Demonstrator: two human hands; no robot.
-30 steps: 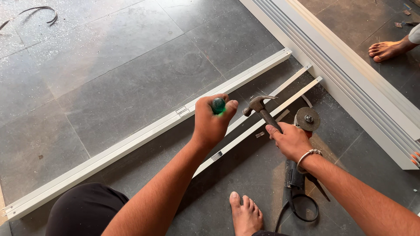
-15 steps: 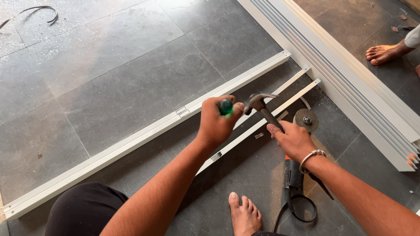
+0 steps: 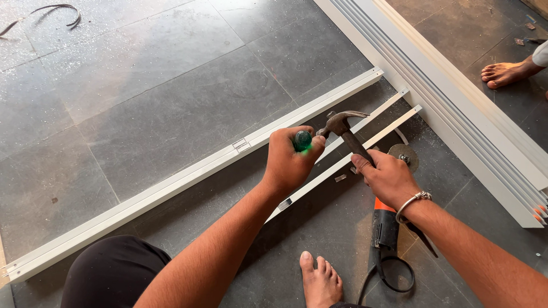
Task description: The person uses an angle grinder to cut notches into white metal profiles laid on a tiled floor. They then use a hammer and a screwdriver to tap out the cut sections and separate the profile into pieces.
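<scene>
The left hand (image 3: pixel 288 162) is clamped round a green-handled screwdriver (image 3: pixel 302 140) standing on the thin white bar (image 3: pixel 342 162) on the floor; the right hand (image 3: pixel 387 177) grips the hammer (image 3: pixel 342 126) low on its handle; head-heavy, rigid steel, probably best held there.

Open grey floor (image 3: pixel 142 85) spreads wide at ten o'clock, nothing to dodge there. The long white rail (image 3: pixel 188 177) cuts diagonally across, two thinner strips (image 3: pixel 371 140) just beyond. At four o'clock the grinder (image 3: pixel 391 219) and its cord crowd the ground; a big frame (image 3: pixel 456 108) walls off two o'clock.
</scene>
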